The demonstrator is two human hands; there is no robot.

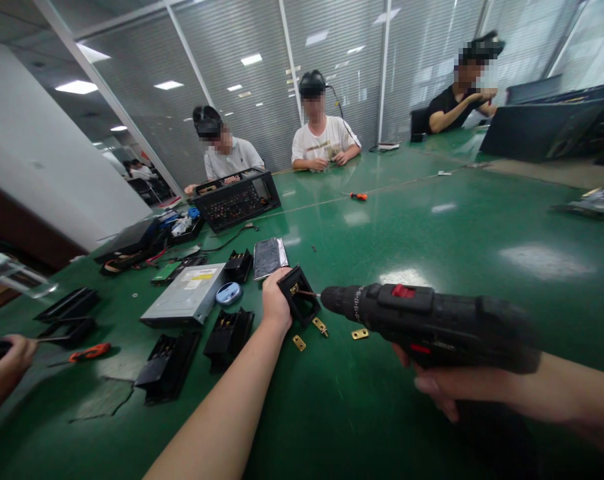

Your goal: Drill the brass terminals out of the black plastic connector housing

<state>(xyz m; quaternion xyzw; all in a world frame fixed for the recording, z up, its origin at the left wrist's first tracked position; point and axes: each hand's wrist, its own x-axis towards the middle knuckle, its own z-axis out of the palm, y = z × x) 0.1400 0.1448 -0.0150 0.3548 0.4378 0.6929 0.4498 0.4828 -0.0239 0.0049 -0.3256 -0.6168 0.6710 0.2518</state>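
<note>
My left hand (pixel 277 300) grips a black plastic housing (pixel 306 311) by its left side and holds it tilted on the green table. My right hand (pixel 445 383) is wrapped round the handle of a black cordless drill (pixel 432 320) with red switches. Its thin bit (pixel 309 294) reaches into the housing, at a small brass piece (pixel 295 289); whether the tip touches a screw is too small to tell. Beside the housing lie loose brass plates (pixel 360 334), one of them with a screw standing in it. Two similar black housings (pixel 228 339) stand left of my forearm.
A silver optical drive (pixel 185 295), a round blue-topped tin (pixel 229 293) and a dark flat device (pixel 268 259) lie beyond. Orange screwdrivers (pixel 358 196) rest on the table. Another person's hand (pixel 17 360) is at the left edge. Several people sit across, near a black case (pixel 237 199).
</note>
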